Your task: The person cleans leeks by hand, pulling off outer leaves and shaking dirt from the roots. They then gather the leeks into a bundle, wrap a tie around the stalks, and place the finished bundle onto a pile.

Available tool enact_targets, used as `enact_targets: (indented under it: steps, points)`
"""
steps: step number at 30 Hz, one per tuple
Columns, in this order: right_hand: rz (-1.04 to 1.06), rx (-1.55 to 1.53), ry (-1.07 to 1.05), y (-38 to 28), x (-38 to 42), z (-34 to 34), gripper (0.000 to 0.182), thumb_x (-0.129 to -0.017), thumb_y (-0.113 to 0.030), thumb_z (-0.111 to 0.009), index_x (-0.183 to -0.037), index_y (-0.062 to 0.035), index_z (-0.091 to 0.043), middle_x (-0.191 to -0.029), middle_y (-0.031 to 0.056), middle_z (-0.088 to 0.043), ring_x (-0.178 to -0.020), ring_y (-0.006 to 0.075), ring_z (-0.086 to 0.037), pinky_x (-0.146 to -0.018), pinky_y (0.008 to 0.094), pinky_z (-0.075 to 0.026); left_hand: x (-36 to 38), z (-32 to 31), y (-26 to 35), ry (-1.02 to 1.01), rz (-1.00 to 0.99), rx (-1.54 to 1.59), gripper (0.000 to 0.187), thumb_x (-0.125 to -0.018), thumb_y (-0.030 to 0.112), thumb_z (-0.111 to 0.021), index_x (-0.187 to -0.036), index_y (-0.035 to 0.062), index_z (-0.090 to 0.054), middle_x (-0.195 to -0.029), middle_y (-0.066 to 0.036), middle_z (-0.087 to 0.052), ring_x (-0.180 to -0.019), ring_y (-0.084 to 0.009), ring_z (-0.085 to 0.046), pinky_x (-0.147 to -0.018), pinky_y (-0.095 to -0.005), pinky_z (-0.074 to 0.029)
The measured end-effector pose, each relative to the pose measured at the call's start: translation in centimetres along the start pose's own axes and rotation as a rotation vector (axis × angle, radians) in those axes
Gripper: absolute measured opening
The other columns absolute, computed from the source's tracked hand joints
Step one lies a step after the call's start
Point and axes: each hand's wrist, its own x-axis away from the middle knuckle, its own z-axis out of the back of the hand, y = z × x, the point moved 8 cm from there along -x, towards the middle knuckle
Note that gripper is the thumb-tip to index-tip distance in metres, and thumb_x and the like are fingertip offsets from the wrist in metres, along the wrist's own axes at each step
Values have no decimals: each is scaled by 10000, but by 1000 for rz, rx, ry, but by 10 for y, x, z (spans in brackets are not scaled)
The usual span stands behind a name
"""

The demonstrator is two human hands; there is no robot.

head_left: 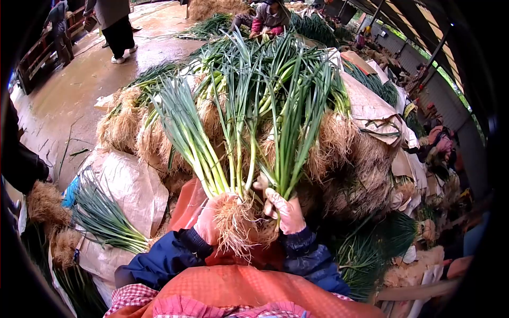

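My left hand (207, 218), in a pale glove, is closed round the base of a bunch of green onions (200, 159). Their long leaves fan up and away from me, and a tangle of tan roots (233, 225) hangs over the fingers. To its right, my gloved right hand (288, 213) is closed on the lower stems of a second bunch of green onions (291, 143). A few loose stalks (245, 156) stand between the two bunches. Both hands are above my orange apron (233, 283), close together.
Directly ahead lies a large heap of rooted green onions (339, 138). A smaller bundle (108, 217) rests on pale sacking (127, 177) at left. More onions (376, 244) lie at right. One person (270, 18) crouches beyond the heap; another (116, 26) stands on the wet floor (79, 106).
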Motion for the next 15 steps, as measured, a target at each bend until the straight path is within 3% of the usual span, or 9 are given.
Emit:
enact_targets:
  steps: [1,4,5,8,9,10,12,13,15]
  points:
    - [-1,-95,-41,22,-16,-4,276,-876,-114,-616,-1141,-47,-580,-914,1,-642,-566,15,-492,-408,160,-327,4,0,-4,7,16,-54,151,-870,146,-553,-948,21,-586,-792,-69,-635,-662,-178,-622,-595,-284,-535]
    - [64,-80,-101,34,-32,-26,296,-844,-65,-648,-1132,-42,-587,-971,-11,-642,-732,40,-567,-591,191,-471,9,-1,1,19,-50,-73,151,-869,130,-541,-957,14,-584,-797,-73,-638,-670,-179,-625,-595,-275,-532]
    - [-30,-108,-78,35,-27,-22,294,-838,-47,-649,-1127,-48,-592,-978,-7,-641,-805,67,-584,-665,206,-483,10,3,3,38,-50,-31,141,-866,124,-546,-948,15,-583,-795,-75,-639,-670,-177,-626,-594,-275,-531]
    - [-114,-107,-65,45,-1,-2,231,-840,-22,-636,-1066,-50,-597,-1011,16,-643,-823,96,-610,-680,218,-501,9,-2,-1,31,-56,-35,151,-868,147,-551,-919,15,-605,-796,-77,-659,-675,-175,-638,-610,-284,-543]
    - [-262,-173,-56,29,22,-6,191,-834,-19,-639,-1019,-38,-593,-966,40,-647,-824,108,-620,-680,243,-514,0,-1,-1,-56,-35,35,127,-864,139,-557,-884,24,-606,-777,-75,-653,-663,-171,-633,-594,-285,-539]
    - [-186,-197,-27,14,38,0,211,-822,-17,-646,-1022,-31,-579,-900,50,-645,-816,109,-627,-620,234,-505,-3,-3,4,-46,-19,30,118,-865,136,-555,-872,27,-601,-750,-68,-643,-626,-170,-621,-567,-282,-532]
    - [-78,-256,79,-5,73,48,264,-830,-63,-638,-1070,-11,-542,-806,67,-627,-482,68,-507,-386,201,-363,-7,-3,10,-11,-28,-36,122,-864,139,-563,-877,24,-602,-726,-58,-635,-600,-167,-613,-541,-276,-526]
    - [-39,-200,138,-5,92,83,268,-843,-99,-633,-1074,-3,-539,-775,73,-612,-399,60,-405,-348,214,-315,-8,-6,7,-65,15,21,121,-860,139,-578,-891,24,-601,-723,-55,-632,-582,-160,-607,-519,-269,-520]
    - [-46,-179,321,11,149,171,320,-847,-134,-635,-1112,9,-528,-773,59,-608,-429,73,-443,-369,222,-331,-12,-6,2,-97,19,-44,103,-854,100,-591,-917,19,-599,-735,-46,-627,-579,-134,-599,-506,-252,-511]
